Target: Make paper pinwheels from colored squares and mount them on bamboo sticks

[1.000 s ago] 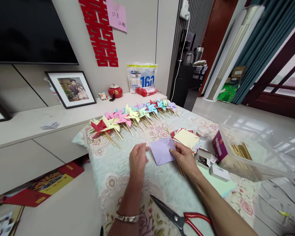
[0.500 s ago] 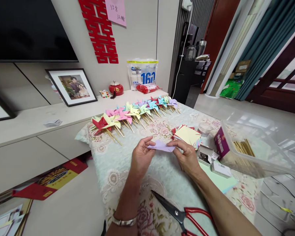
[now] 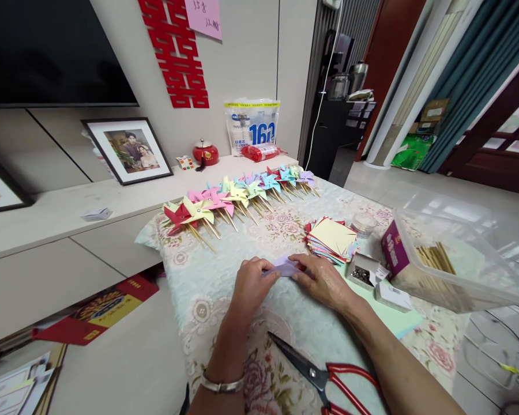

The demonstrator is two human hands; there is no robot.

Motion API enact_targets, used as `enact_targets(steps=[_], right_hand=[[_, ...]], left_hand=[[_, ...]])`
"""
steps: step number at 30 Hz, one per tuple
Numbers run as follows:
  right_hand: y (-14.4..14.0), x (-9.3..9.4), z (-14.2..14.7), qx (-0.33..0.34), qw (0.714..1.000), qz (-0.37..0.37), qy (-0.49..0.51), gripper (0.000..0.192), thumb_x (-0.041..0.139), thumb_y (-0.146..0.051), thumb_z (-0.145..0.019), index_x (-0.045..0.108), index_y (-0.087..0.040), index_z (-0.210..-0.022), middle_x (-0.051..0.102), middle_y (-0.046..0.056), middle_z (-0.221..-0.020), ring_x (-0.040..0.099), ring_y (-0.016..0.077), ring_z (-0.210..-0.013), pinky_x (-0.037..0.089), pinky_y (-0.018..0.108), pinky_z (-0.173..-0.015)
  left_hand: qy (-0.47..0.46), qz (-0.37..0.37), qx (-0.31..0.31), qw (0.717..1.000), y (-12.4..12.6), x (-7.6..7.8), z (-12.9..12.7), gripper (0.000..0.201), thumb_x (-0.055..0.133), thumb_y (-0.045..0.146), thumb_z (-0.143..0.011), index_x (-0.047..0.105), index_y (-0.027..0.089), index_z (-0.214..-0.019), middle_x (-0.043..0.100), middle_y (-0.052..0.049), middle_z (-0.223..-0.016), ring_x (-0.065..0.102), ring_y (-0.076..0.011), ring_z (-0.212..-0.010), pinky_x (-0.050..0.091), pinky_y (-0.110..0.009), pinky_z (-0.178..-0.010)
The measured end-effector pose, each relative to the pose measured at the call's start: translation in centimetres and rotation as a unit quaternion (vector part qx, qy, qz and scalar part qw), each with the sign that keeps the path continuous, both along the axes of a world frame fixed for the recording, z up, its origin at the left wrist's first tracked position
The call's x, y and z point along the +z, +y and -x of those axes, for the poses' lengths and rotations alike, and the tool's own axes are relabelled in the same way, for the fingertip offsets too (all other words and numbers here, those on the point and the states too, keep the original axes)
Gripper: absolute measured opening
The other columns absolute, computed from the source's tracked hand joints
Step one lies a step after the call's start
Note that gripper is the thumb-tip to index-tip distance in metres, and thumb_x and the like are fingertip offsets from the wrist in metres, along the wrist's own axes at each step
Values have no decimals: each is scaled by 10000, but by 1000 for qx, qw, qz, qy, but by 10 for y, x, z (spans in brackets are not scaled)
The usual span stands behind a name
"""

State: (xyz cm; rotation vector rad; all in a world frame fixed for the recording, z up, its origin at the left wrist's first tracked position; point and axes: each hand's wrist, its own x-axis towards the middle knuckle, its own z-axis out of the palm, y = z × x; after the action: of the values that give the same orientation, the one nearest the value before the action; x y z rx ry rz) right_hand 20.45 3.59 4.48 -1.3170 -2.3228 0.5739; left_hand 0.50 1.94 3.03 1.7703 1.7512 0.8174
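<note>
Together, the left hand (image 3: pixel 251 286) and right hand (image 3: pixel 326 281) pinched the purple paper (image 3: pixel 285 266) tightly; uneven pulling could have torn it.

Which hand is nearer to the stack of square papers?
Right. The right hand is just on the near side of the stack of square papers; the left hand is farther away, to the left, on the other side of the purple paper.

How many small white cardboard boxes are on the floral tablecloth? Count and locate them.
2: one open box, holding small metal pieces, beside the multicoloured stack of square papers; the other box nearer the camera, on pale green paper.
</note>
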Motion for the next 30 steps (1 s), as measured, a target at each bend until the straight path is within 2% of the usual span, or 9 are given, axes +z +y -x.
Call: enact_targets(steps=[3,7,12,19,25,30], right_hand=[[1,-1,1,-21,1000,0,5,355,602,-270,-941,669,-138,-1263,769,118,-1021,704,252,-924,495,330,-811],[2,-3,3,-54,999,-3,1,337,550,-234,-955,671,-134,-1253,765,132,-1091,704,254,-974,490,336,-849],[2,-4,6,-74,997,5,-23,338,546,-216,-950,659,-132,-1257,757,140,-1155,704,266,-1028,487,339,-868],[4,-8,6,-98,995,-14,-25,294,496,-209,-979,673,-146,-1205,743,131,-1203,686,261,-1096,478,331,-913],[3,-4,9,-99,992,-8,-74,292,526,-169,-954,666,-151,-1209,757,126,-1146,700,252,-1032,462,310,-858],[0,2,13,-111,986,-5,-123,257,555,-185,-948,663,-155,-1180,748,123,-1084,694,261,-981,434,304,-780]], left_hand=[[24,1,5,1000,1,-2,-3,171,661,294,-853,756,181,-766,734,-47,-801,627,-212,-813,424,-315,-759],[36,2,29,999,2,-2,-8,204,616,312,-885,743,188,-783,733,-35,-764,612,-200,-758,398,-302,-701],[49,-16,62,997,3,-4,-14,131,622,258,-893,737,196,-893,769,-51,-858,633,-230,-874,414,-317,-768],[74,-9,80,994,5,-3,-18,120,640,250,-892,735,202,-948,775,-67,-879,654,-258,-944,428,-325,-781],[77,11,88,993,4,1,-20,157,641,241,-890,731,191,-1008,782,-75,-916,657,-267,-993,441,-333,-816],[117,15,94,989,5,0,-24,195,625,255,-902,720,177,-1054,776,-101,-971,653,-287,-1013,443,-355,-831]])
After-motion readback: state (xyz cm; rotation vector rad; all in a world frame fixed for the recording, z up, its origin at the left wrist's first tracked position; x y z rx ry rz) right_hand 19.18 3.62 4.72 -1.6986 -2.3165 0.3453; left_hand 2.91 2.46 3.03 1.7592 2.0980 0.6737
